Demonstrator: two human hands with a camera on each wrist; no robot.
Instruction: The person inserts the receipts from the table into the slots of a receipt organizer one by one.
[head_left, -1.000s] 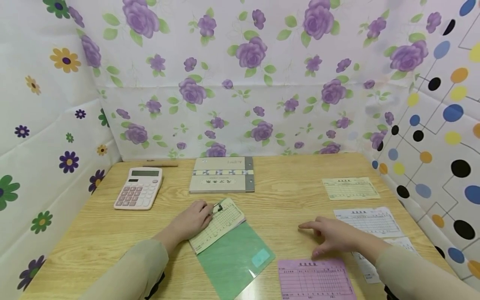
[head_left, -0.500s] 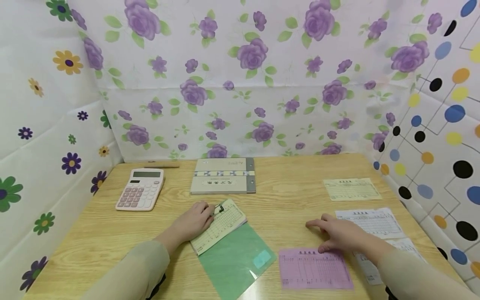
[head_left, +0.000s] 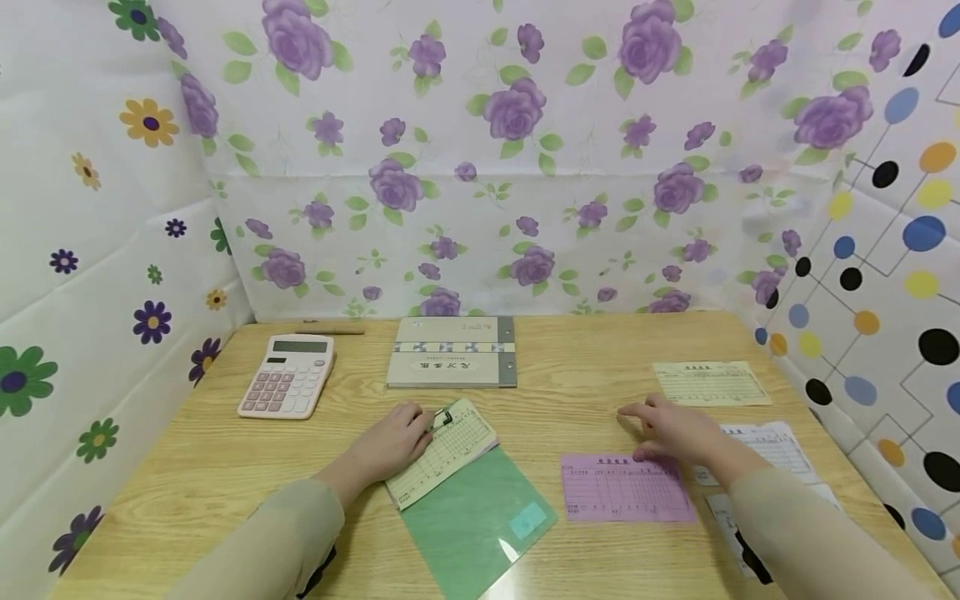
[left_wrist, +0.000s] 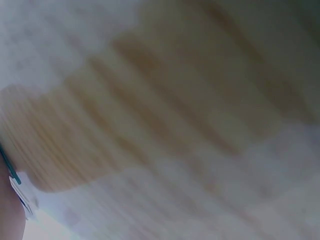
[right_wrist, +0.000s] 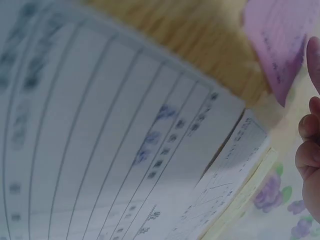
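My left hand (head_left: 393, 435) grips the left side of a green clip folder (head_left: 472, 533), beside its metal clip (head_left: 444, 419). A yellow-green receipt (head_left: 442, 458) tops the small stack under that clip. In the left wrist view, a finger (left_wrist: 10, 215) and a green edge show at the left border. My right hand (head_left: 671, 431) holds a pink receipt (head_left: 626, 492) near its upper right corner, thumb at the top edge and index finger extended leftward. In the right wrist view the pink receipt (right_wrist: 280, 40) slants, its corner raised.
A yellow receipt (head_left: 708, 385) lies at the right, and white receipts (head_left: 772, 450) lie partly under the right forearm. A pink calculator (head_left: 285, 379) stands at the back left near a brown stick (head_left: 330, 328). A grey ledger (head_left: 450, 354) lies at the back centre.
The right hand and the pink receipt have moved away from the table's near edge, toward the back. The left hand stays on the clip folder.
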